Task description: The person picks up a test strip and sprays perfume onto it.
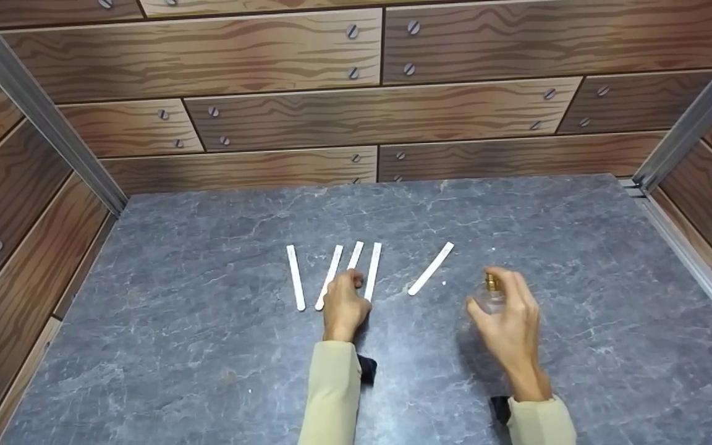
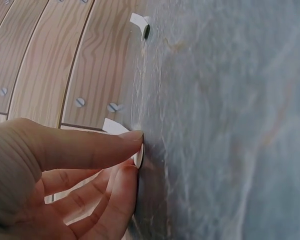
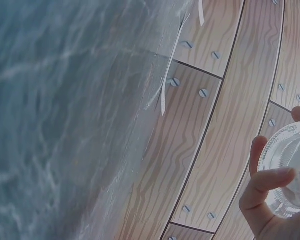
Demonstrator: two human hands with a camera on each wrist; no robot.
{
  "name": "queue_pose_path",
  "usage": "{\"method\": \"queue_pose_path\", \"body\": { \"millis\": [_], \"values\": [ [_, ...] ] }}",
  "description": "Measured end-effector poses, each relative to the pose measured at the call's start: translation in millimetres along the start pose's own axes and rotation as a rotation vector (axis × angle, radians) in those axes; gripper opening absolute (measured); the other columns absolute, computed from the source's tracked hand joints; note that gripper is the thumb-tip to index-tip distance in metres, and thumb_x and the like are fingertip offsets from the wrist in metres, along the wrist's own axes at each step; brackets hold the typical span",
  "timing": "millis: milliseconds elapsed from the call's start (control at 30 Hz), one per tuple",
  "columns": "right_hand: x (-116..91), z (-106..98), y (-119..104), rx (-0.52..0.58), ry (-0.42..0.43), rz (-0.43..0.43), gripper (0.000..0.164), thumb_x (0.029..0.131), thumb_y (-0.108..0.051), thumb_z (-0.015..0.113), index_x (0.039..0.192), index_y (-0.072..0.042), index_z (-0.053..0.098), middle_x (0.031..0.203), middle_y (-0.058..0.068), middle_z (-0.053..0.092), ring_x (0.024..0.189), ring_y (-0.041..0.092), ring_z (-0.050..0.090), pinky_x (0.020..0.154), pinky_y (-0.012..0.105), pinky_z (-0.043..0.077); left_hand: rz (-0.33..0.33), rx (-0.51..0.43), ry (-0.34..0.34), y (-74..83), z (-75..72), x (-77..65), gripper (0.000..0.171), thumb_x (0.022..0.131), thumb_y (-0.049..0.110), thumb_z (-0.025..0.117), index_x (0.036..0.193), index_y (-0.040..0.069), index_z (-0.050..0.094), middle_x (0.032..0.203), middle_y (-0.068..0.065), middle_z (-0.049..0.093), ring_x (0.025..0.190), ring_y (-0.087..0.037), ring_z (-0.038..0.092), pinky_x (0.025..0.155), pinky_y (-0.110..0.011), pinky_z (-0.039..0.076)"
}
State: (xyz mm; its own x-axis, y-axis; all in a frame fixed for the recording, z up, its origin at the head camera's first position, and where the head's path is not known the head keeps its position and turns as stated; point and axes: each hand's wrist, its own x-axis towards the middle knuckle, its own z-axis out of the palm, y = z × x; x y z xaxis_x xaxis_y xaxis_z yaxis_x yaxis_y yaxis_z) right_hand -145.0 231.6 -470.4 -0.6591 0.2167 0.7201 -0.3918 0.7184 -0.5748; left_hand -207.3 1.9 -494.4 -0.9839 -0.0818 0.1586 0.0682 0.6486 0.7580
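Observation:
Several narrow white strips lie on the grey marbled table. My left hand (image 1: 345,309) is over the middle group and pinches one white strip (image 2: 139,158) between thumb and finger, low at the table surface. Beside that hand are a left strip (image 1: 331,272) and a right strip (image 1: 374,269). Another strip (image 1: 295,278) lies farther left, and a slanted strip (image 1: 431,269) lies between the two hands. My right hand (image 1: 512,315) grips a clear glass perfume bottle with a gold neck (image 1: 492,282). In the right wrist view the bottle's round ribbed base (image 3: 285,155) faces the camera.
The table (image 1: 195,358) is bounded by wood-patterned panels (image 1: 282,55) at the back and both sides. Metal posts (image 1: 65,111) stand at the corners, and a metal rail (image 1: 696,266) runs along the right edge. Small white specks dot the tabletop.

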Motion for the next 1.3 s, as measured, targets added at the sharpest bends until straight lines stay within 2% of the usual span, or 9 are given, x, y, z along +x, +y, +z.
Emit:
{"method": "queue_pose_path", "body": {
  "millis": [267, 400, 667, 833, 967, 1133, 1200, 1300],
  "values": [
    [0.7, 0.4, -1.9, 0.003, -0.009, 0.004, 0.052, 0.06, 0.013, 0.081, 0.108, 0.004, 0.065, 0.091, 0.017, 0.065, 0.074, 0.031, 0.061, 0.064, 0.041, 0.052, 0.023, -0.016, 0.001, -2.6, 0.5, 0.3, 0.039, 0.063, -0.017, 0.064, 0.098, -0.001, 0.072, 0.089, -0.014, 0.071, 0.086, -0.031, 0.069, 0.076, -0.045, 0.056],
    [0.2, 0.1, -2.7, 0.001, -0.006, 0.008, 0.052, 0.06, 0.013, 0.081, 0.109, 0.003, 0.066, 0.09, 0.016, 0.065, 0.074, 0.03, 0.06, 0.064, 0.039, 0.051, 0.033, -0.031, -0.003, -3.6, 0.0, -0.9, 0.039, 0.063, -0.018, 0.061, 0.096, -0.002, 0.072, 0.086, -0.015, 0.071, 0.084, -0.031, 0.068, 0.074, -0.044, 0.056],
    [1.2, -0.3, -3.0, 0.007, 0.009, 0.006, 0.051, 0.06, 0.011, 0.081, 0.108, 0.002, 0.066, 0.091, 0.016, 0.066, 0.075, 0.03, 0.061, 0.066, 0.04, 0.05, 0.062, -0.04, -0.008, -3.6, 4.5, -1.7, 0.036, 0.064, -0.015, 0.061, 0.093, 0.001, 0.076, 0.07, -0.006, 0.069, 0.068, -0.024, 0.066, 0.064, -0.039, 0.054],
    [0.9, -0.7, -1.6, 0.0, 0.013, 0.003, 0.05, 0.06, 0.011, 0.081, 0.107, 0.003, 0.066, 0.09, 0.016, 0.065, 0.074, 0.03, 0.06, 0.065, 0.04, 0.05, 0.065, -0.058, -0.029, -2.6, 5.9, -1.9, 0.037, 0.067, -0.013, 0.062, 0.095, 0.004, 0.078, 0.067, -0.002, 0.069, 0.066, -0.02, 0.067, 0.065, -0.037, 0.054],
    [-0.3, -1.7, -1.0, 0.001, 0.009, 0.001, 0.05, 0.061, 0.01, 0.08, 0.108, 0.003, 0.066, 0.09, 0.016, 0.065, 0.073, 0.03, 0.06, 0.064, 0.039, 0.05, 0.023, -0.136, -0.086, -2.0, 1.9, -3.4, 0.037, 0.069, -0.013, 0.062, 0.099, 0.003, 0.076, 0.068, -0.004, 0.07, 0.063, -0.016, 0.064, 0.065, -0.034, 0.053],
    [0.5, -0.1, -1.1, 0.007, 0.006, -0.006, 0.05, 0.06, 0.011, 0.081, 0.108, 0.003, 0.065, 0.09, 0.017, 0.065, 0.073, 0.031, 0.061, 0.062, 0.04, 0.052, -0.065, -0.345, -0.192, -1.7, -5.8, -5.7, 0.033, 0.073, -0.017, 0.063, 0.099, 0.0, 0.072, 0.068, -0.006, 0.067, 0.054, -0.011, 0.058, 0.052, -0.023, 0.049],
    [0.2, 0.6, -1.0, 0.008, 0.002, -0.008, 0.051, 0.06, 0.011, 0.081, 0.108, 0.003, 0.065, 0.09, 0.017, 0.065, 0.072, 0.032, 0.061, 0.061, 0.041, 0.052, -0.084, -0.423, -0.225, -2.1, -7.2, -7.7, 0.028, 0.074, -0.019, 0.063, 0.095, -0.003, 0.072, 0.07, -0.006, 0.067, 0.053, -0.011, 0.056, 0.049, -0.02, 0.048],
    [0.1, 1.4, -0.8, 0.011, -0.008, -0.007, 0.051, 0.06, 0.012, 0.081, 0.108, 0.004, 0.065, 0.091, 0.018, 0.065, 0.073, 0.033, 0.062, 0.061, 0.043, 0.053, -0.078, -0.46, -0.257, -2.3, -8.8, -11.0, 0.027, 0.075, -0.019, 0.06, 0.093, -0.005, 0.075, 0.074, -0.008, 0.069, 0.056, -0.009, 0.054, 0.049, -0.017, 0.044]
  ]
}}
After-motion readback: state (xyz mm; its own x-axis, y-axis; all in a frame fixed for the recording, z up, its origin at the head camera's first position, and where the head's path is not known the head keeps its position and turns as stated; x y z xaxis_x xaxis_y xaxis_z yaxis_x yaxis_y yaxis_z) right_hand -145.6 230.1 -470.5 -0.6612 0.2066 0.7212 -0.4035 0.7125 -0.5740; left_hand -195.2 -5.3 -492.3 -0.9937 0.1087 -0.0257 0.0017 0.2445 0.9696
